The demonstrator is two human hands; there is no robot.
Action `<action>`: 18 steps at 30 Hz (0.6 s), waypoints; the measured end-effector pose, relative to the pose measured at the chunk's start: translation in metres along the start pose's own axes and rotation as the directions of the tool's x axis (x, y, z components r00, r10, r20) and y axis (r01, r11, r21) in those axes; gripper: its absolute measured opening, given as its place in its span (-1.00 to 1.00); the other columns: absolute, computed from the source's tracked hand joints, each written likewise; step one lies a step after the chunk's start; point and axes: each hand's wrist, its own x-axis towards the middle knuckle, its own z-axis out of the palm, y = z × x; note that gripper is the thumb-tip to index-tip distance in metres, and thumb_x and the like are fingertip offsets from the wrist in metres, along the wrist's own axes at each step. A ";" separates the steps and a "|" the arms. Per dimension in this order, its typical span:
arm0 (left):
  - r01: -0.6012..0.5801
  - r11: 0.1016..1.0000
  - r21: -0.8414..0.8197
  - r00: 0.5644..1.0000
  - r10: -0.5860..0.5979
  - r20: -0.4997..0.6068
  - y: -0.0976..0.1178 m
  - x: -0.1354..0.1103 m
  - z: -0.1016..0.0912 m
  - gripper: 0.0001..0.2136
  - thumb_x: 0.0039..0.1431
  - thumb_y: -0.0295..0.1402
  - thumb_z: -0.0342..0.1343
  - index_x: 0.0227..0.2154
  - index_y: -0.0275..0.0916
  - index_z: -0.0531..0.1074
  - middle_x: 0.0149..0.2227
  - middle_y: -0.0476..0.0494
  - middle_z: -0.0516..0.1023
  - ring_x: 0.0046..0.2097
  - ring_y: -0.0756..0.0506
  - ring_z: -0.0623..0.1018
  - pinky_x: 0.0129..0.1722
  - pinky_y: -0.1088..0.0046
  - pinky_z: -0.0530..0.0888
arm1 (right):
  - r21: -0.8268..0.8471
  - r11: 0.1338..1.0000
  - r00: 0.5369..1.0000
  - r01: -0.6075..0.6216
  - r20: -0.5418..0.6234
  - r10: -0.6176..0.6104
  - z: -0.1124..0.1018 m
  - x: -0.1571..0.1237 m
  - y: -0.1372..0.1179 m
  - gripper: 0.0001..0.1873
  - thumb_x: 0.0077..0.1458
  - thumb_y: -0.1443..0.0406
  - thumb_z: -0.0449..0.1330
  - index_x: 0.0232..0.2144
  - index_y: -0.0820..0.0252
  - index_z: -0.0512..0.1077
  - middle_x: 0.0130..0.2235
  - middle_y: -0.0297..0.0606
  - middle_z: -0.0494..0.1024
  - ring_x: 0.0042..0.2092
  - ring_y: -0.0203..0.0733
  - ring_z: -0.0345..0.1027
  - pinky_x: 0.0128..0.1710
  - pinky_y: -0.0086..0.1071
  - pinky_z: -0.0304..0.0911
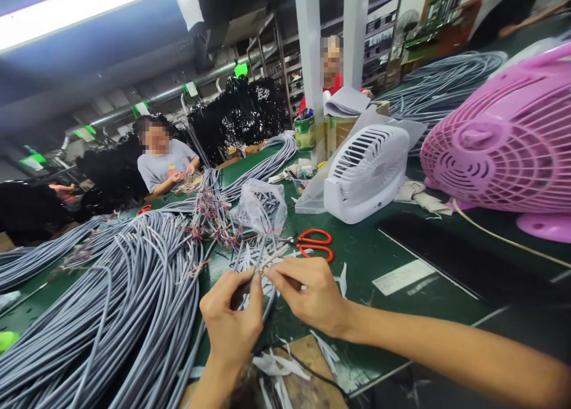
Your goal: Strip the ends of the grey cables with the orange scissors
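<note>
"So, how's that grey cable [263, 266] held?"

"Left grip [232, 314] pinches it thumb to finger; right grip [316, 296] pinches just beside, fingertips together, probably so the thin end can't twist away. It's above the tabletop [357, 248], near the front edge."

"And the scissors [307, 247]?"

"Just beyond, handles toward the tabletop's right edge, perhaps for easy reach. The cable bundle [147, 278] sprawls along the left side, likely because such long coils need the room."
</note>
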 end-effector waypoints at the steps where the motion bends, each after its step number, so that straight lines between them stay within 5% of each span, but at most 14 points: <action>1: 0.042 0.999 -0.022 0.999 -0.042 0.011 0.000 0.000 -0.001 -0.90 0.03 -0.41 0.10 -0.50 -0.27 0.49 -0.62 -0.01 0.48 -0.61 0.04 0.43 -0.62 0.60 0.35 | -0.054 0.996 0.997 0.077 -0.022 -0.079 0.000 -0.001 -0.001 -0.65 0.18 0.35 0.00 -0.61 0.28 0.40 -0.66 -0.33 0.40 -0.62 -0.38 0.19 -0.58 -0.48 0.05; 8: 0.241 0.947 -0.210 0.969 -0.246 0.005 -0.003 0.002 -0.002 -0.87 0.00 -0.34 0.13 -0.52 -0.29 0.49 -0.58 -0.03 0.52 -0.55 0.01 0.50 -0.58 0.61 0.42 | -0.191 0.969 0.987 0.157 0.012 -0.157 -0.004 0.002 0.000 -0.67 0.20 0.37 -0.02 -0.54 0.30 0.42 -0.61 -0.29 0.44 -0.58 -0.34 0.28 -0.53 -0.47 0.11; 18: 0.192 0.965 -0.181 0.980 -0.198 -0.013 0.000 -0.001 0.000 -0.88 0.00 -0.34 0.14 -0.52 -0.28 0.49 -0.59 -0.02 0.50 -0.58 0.03 0.46 -0.60 0.62 0.41 | -0.169 0.975 0.990 0.143 0.005 -0.144 -0.007 0.005 0.000 -0.62 0.22 0.33 -0.05 -0.58 0.28 0.39 -0.64 -0.34 0.39 -0.60 -0.37 0.20 -0.57 -0.48 0.05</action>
